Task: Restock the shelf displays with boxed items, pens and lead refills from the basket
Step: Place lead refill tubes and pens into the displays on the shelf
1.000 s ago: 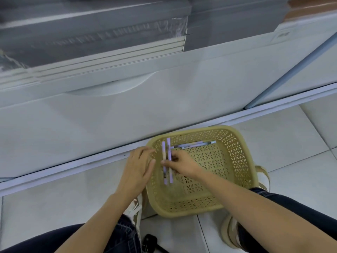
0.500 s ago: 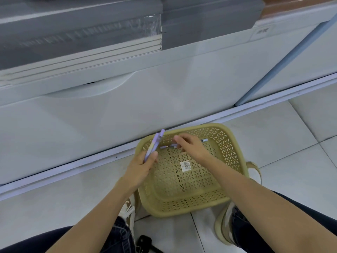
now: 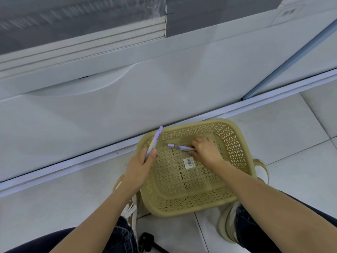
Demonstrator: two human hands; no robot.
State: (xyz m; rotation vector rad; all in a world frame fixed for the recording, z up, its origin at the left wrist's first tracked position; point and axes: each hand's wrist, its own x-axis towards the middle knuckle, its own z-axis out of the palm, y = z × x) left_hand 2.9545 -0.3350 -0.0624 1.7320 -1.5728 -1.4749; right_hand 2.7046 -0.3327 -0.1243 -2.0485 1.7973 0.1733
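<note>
Basket [image 3: 242, 143] holds one pen [image 3: 179, 147], right hand [image 3: 207, 151] pinching it. Left hand [image 3: 139, 168] grips purple pens [image 3: 154, 142] over the rim. Tiled floor [image 3: 277, 117] open rightward.

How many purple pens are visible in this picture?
2 plainly: the raised pen held in the left hand beside the basket rim, and the lying pen on the basket floor, pinched by the right hand. Either hand may hide more.

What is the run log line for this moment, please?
left hand: holds purple pens above rim | right hand: fingers pinch loose pen inside basket | stage: picking
</note>
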